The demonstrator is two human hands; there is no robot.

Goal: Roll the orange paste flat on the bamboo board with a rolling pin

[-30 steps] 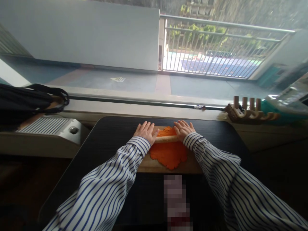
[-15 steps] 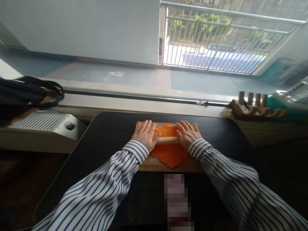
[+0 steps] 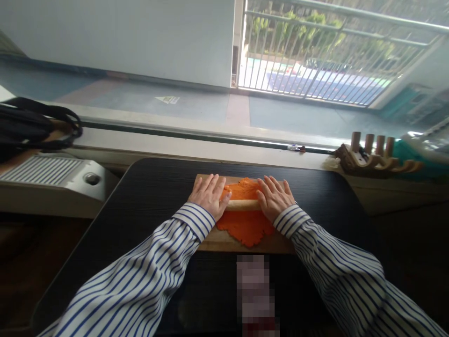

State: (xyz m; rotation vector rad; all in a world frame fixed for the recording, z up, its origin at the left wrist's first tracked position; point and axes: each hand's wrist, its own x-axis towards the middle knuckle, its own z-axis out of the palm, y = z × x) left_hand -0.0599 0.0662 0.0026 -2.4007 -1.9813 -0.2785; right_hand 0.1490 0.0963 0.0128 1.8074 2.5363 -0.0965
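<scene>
A pale wooden rolling pin (image 3: pixel 242 204) lies crosswise on a flattened sheet of orange dough (image 3: pixel 247 229), which has a ragged edge and lumps at its far side. Under the sheet is a wooden board (image 3: pixel 220 244). My left hand (image 3: pixel 209 196) rests palm down over the pin's left end, fingers stretched forward and the thumb along the pin. Over the right end lies my right hand (image 3: pixel 274 196), also flat with its fingers extended. Both palms hide the pin's ends.
The board sits on a black table (image 3: pixel 154 201). Behind it runs a white sill (image 3: pixel 175 146) with a small wrapper (image 3: pixel 296 148) and a wooden peg rack (image 3: pixel 375 159) on the right. A dark bag (image 3: pixel 31 124) lies at the left, above a white vented unit (image 3: pixel 52 175).
The view has shifted slightly. My hands stay flat on the rolling pin, and its place on the orange dough looks nearly the same.
</scene>
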